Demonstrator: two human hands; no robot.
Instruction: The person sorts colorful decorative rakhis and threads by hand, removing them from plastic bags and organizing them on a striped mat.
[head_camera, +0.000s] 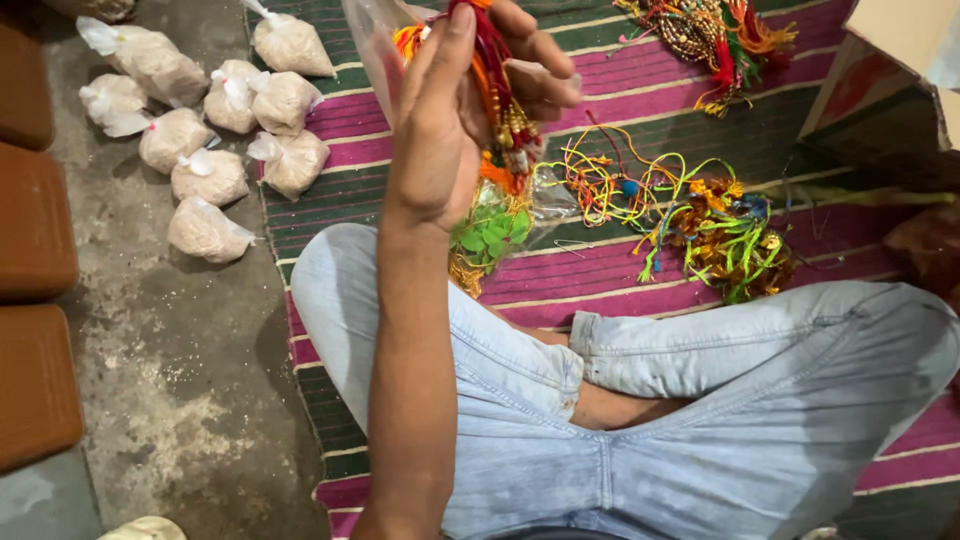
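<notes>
While the left hand (440, 120) grips a bunch of threads (500, 90) at twelve o'clock, right-hand fingers (540, 75) pinch them too. Sorting step, I think; next needs gentle pulling. Bag (375, 40) behind.

Left hand (440, 130) grips thread bundle (497, 75): red, orange, gold beads. Below grip: green leaf-shaped pieces (490, 232), gold fringe. Right of grip: loose threads (700, 220), yellow, green, blue, orange tangle. Under grip: mat (640, 95), magenta and dark green stripes, thin cream lines. Left of grip: tied bags (205, 130), clear, beige contents, on grey floor (180, 350). Near body: jeans (700, 400), pale blue.
</notes>
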